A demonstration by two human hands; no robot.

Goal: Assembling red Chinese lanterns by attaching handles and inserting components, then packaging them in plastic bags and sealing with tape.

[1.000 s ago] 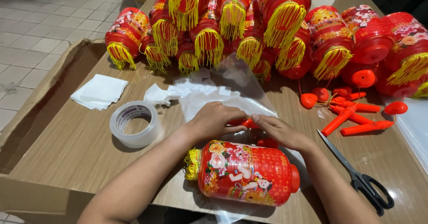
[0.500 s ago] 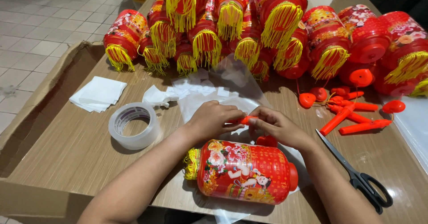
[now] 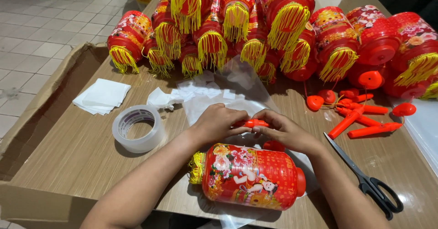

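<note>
We see an evenly bright, sharp view, with soft glare on the clear plastic sheet (image 3: 248, 80), faint shadows beside the tape roll (image 3: 138, 128), and slight wide-angle stretching toward the edges.

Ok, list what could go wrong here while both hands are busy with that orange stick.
1. The red lantern lies on its side near the table edge with neither hand on it; it could roll off.
2. The scissors lie right beside the right hand's forearm; a sideways move might knock them.
3. The left hand and right hand pinch the thin orange stick from both ends; too much force may snap it.
</note>
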